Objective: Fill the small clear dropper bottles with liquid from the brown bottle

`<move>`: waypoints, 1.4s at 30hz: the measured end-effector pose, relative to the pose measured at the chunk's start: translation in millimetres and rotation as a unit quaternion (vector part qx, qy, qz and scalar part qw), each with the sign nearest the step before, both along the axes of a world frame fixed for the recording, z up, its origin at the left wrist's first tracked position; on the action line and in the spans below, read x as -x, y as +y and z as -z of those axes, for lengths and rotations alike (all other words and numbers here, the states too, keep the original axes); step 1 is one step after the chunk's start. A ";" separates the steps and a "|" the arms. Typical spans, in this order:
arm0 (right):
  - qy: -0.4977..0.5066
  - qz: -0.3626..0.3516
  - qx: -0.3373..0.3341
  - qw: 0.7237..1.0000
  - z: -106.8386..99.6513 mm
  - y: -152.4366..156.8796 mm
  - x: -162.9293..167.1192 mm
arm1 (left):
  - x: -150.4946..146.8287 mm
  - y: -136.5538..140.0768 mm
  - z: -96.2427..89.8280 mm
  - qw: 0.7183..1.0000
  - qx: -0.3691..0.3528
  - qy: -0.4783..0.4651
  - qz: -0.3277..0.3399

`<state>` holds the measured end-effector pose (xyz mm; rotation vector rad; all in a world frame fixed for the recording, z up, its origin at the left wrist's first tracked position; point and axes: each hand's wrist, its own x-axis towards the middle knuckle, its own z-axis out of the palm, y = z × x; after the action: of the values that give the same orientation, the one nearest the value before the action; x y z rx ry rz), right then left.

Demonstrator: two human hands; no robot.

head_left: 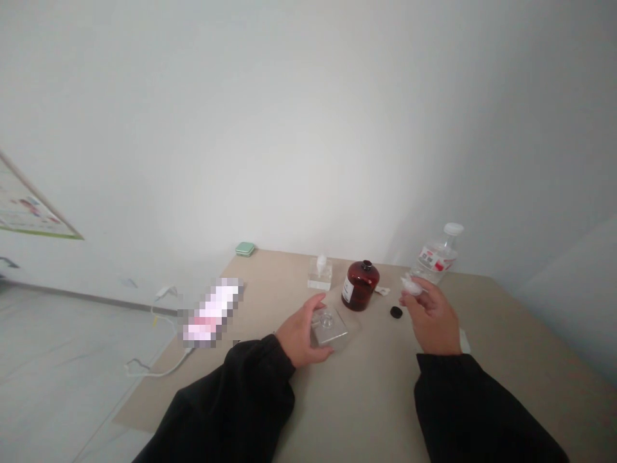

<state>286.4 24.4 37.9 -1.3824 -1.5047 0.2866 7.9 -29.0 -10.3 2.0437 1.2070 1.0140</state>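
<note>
My left hand [303,331] curves around a clear square glass bottle [330,326], thumb on the near side and fingers on the far side. A round opening shows on the bottle's top. Pinched in the fingertips of my right hand [434,318] is a crumpled white tissue [411,285], held above the table. Between the hands stands a brown glass bottle [362,286] with a white label and an uncapped dark neck. A black cap [396,312] lies on the table to its right.
Behind my left hand is a clear glass block with a white top [321,273]. A clear plastic bottle [436,257] with a white cap stands behind my right hand. On the left are a blurred-out phone [214,312] with a white cable and a green case [245,249]. The table [366,399] meets a wall.
</note>
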 end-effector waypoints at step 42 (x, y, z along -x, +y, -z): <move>-0.446 0.053 0.244 0.860 6.5 -1.1 33.3 | -1.7 -0.8 -3.2 1.000 -0.011 -0.006 0.012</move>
<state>253.0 23.3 31.3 -2.1782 -2.1827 -0.0869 9.6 -29.8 -7.1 2.0613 1.1660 1.0318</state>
